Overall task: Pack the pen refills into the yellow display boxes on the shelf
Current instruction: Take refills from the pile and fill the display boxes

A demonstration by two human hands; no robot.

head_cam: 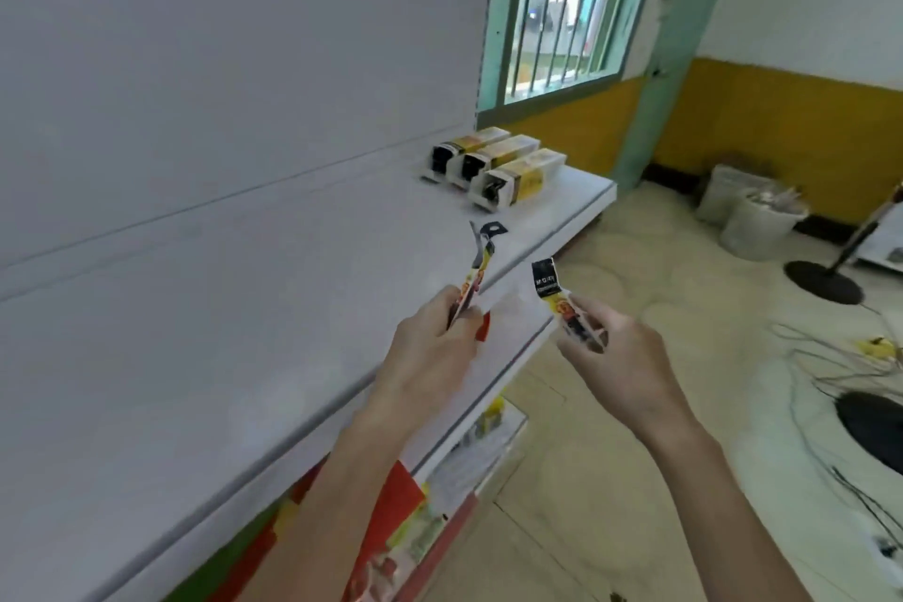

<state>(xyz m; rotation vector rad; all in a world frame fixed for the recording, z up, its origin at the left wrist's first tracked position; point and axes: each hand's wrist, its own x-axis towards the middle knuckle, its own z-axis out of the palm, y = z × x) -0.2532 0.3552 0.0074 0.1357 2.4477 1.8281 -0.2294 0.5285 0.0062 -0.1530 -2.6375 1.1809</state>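
Note:
Three yellow display boxes (pixel 508 161) lie side by side at the far end of the white shelf (pixel 293 308), their black open ends facing me. My left hand (pixel 440 337) grips a flat yellow, red and black refill pack (pixel 476 274) above the shelf's front part, its black hang tab pointing up. My right hand (pixel 611 347) holds a second refill pack (pixel 557 296) just past the shelf's front edge, black end up. Both hands are well short of the boxes.
A lower shelf (pixel 469 445) under my arms holds colourful packaged goods. White sacks (pixel 752 220) stand on the floor at the right by the yellow wall. Black stand bases (pixel 826 281) and loose cables (pixel 855 367) lie on the floor. A barred window (pixel 567 5) is behind the shelf.

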